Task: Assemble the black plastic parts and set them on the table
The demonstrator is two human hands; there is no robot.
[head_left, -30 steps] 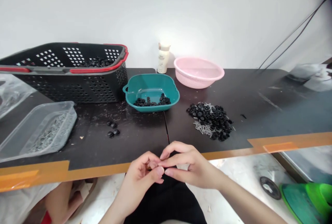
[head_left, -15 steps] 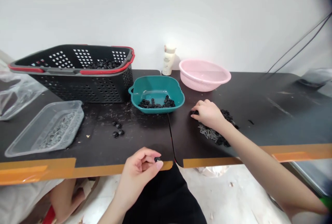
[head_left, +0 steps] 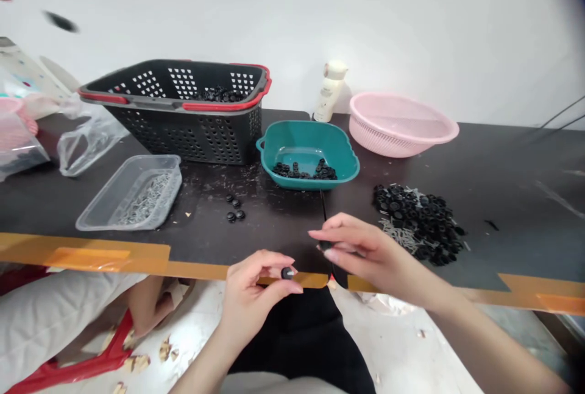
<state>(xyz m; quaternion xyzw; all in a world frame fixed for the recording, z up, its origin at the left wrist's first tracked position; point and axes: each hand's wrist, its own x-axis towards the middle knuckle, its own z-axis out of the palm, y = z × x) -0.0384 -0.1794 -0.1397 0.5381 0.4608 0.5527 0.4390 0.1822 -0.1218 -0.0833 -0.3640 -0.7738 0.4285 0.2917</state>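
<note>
Near the table's front edge, my left hand pinches a small black round piece with a light pin-like bit at its side. Just to the right, my right hand holds a black cap-like piece between thumb and fingers. The two pieces are apart. Beyond my right forearm lies a pile of black round pieces, with small silvery pins at its near left. Several loose black caps sit on the table ahead of my left hand.
A teal basin with black pieces stands mid-table. Behind are a black basket with red handles, a cream bottle and a pink colander. A clear tray holds pins. Another person's clothed body is at lower left.
My right hand has come from the pile toward my left hand, bringing a black cap-like piece. The view has shifted left, and a blurred dark object now shows at upper left.
</note>
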